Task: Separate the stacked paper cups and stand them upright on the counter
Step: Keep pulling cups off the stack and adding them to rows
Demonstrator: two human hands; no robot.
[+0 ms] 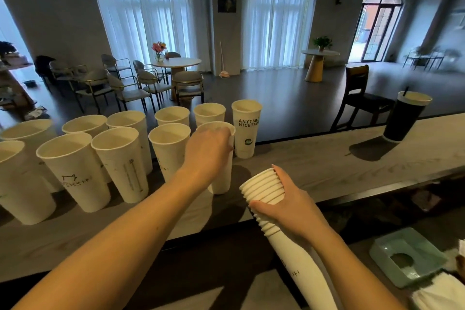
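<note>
Several tall white paper cups (118,163) stand upright in rows on the left half of the grey counter (314,166). My left hand (207,152) grips one single white cup (222,181) near its rim; the cup stands upright with its base at the counter. My right hand (289,202) holds a tilted stack of nested cups (266,187), rims pointing up and left, the stack's lower end running down toward the bottom of the view. A cup printed "ANYTIME NICETIME" (246,128) stands just behind the held cup.
A dark drink cup with a lid and straw (405,116) stands at the counter's far right. A pale green holder (407,257) and white napkins (440,294) lie on the lower shelf at right. Beyond the counter are café tables and chairs.
</note>
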